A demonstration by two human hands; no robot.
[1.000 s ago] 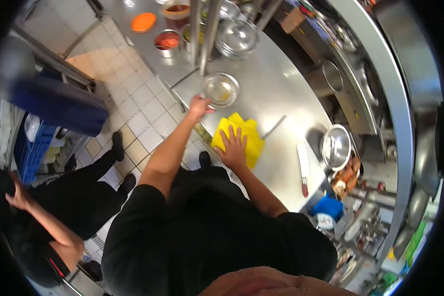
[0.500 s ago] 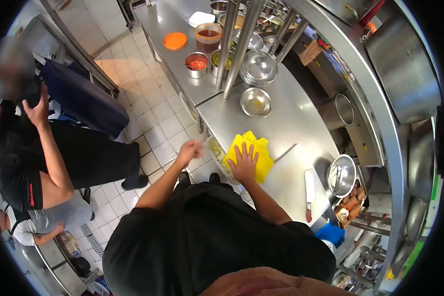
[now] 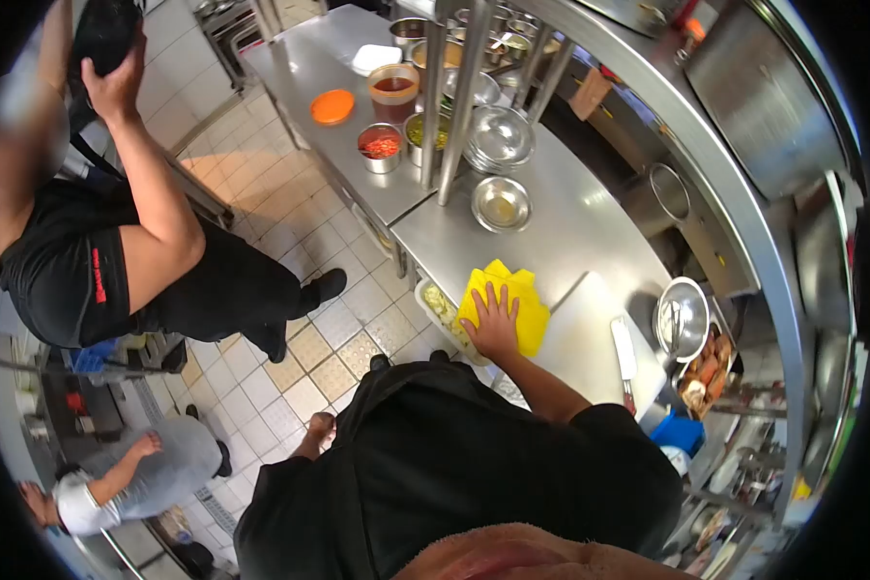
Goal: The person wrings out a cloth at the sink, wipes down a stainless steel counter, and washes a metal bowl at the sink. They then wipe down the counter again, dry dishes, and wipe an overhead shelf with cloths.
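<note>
My right hand (image 3: pixel 494 324) lies flat with fingers spread on a folded yellow cloth (image 3: pixel 533 329) at the front edge of the steel counter. Below the edge, just left of the cloth, is a container of pale chopped food (image 3: pixel 437 305). My left hand (image 3: pixel 322 426) hangs low at my left side over the floor, away from the counter; its fingers are mostly hidden from above. Right of the cloth lies a white cutting board (image 3: pixel 585 333), on which rests a knife (image 3: pixel 623 353) with a brown handle.
On the steel counter (image 3: pixel 561 217) stand a small metal bowl (image 3: pixel 501 205), stacked bowls (image 3: pixel 499 140), a pot of chopped red food (image 3: pixel 380 147) and an orange lid (image 3: pixel 333 107). Steel posts (image 3: pixel 457 116) rise there. A co-worker (image 3: pixel 116 251) stands at left; another person (image 3: pixel 140 474) is farther back.
My left hand has dropped from near the counter edge to my side. My right hand stays on the yellow cloth. The view has shifted, and the near co-worker shows larger, arm raised higher.
</note>
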